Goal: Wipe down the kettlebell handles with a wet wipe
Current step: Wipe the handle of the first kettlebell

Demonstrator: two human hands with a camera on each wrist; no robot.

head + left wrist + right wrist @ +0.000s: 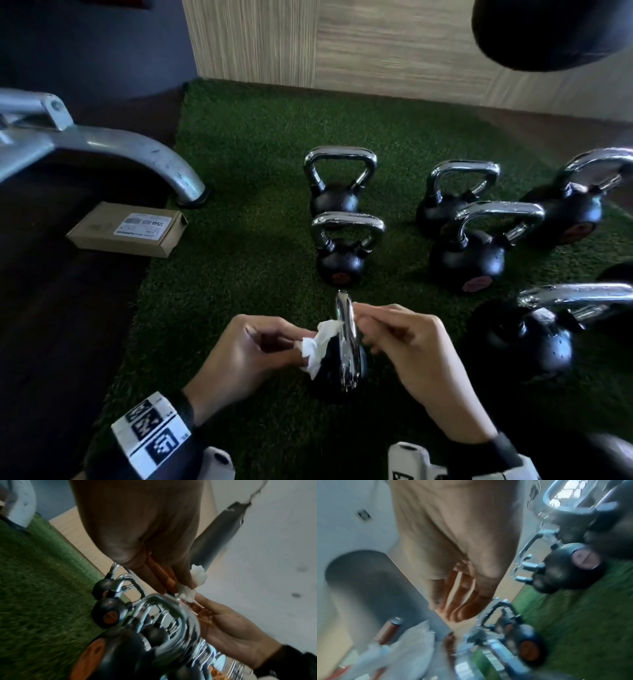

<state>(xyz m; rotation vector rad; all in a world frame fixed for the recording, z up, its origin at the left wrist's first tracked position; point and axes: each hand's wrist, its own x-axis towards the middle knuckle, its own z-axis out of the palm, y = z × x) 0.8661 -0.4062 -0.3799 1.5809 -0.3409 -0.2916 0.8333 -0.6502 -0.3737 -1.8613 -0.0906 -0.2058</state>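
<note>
On the green turf stands the nearest kettlebell point(327, 378), its chrome handle point(346, 342) edge-on between my hands. My left hand point(263, 346) pinches a crumpled white wet wipe point(318, 342) against the handle's left side. My right hand point(404, 342) is at the handle's right side. Its fingers look fairly straight, with the tips at the top of the handle. In the left wrist view the left fingers point(163, 581) hold the wipe point(187, 593) over the handle point(163, 597), and the right hand's fingertips reach the wipe's end. The right wrist view is blurred; it shows the wipe point(412, 649).
Several more black kettlebells with chrome handles stand on the turf, two straight ahead point(339, 263) and others to the right point(466, 260). A cardboard box point(126, 228) and a grey machine leg point(137, 150) sit at the left. A black punching bag point(555, 31) hangs at the top right.
</note>
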